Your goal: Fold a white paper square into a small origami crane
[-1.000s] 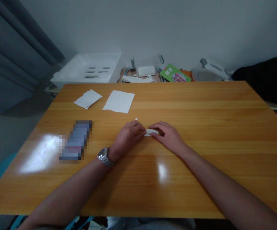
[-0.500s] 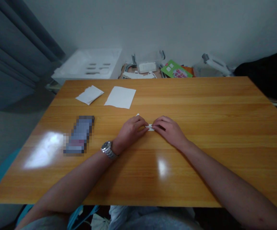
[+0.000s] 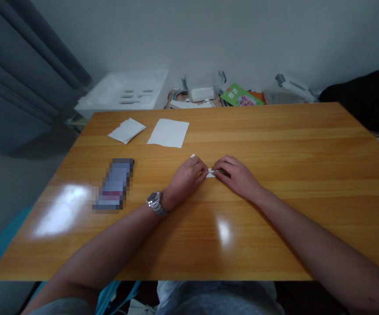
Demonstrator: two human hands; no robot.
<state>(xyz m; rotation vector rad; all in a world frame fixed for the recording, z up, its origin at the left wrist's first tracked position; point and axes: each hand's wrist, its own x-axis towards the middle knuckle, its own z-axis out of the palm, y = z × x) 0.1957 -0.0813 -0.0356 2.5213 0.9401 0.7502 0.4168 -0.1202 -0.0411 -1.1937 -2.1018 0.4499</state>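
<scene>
Between my two hands, near the middle of the wooden table, is a small piece of folded white paper. My left hand, with a metal watch on its wrist, pinches the paper's left side. From the right, my right hand grips the other side between thumb and fingers. Most of the paper is hidden by the fingers; a white tip shows above the left knuckles. Its exact folds are too small to make out.
A square white sheet and a stack of white paper pieces lie at the back left. Left of my hands rests a phone, blurred out. Behind the table are a white foam tray and a green booklet.
The view has shifted slightly, so most things sit a little further right. My fingers have drawn closer together on the paper, and less of it shows between them.
</scene>
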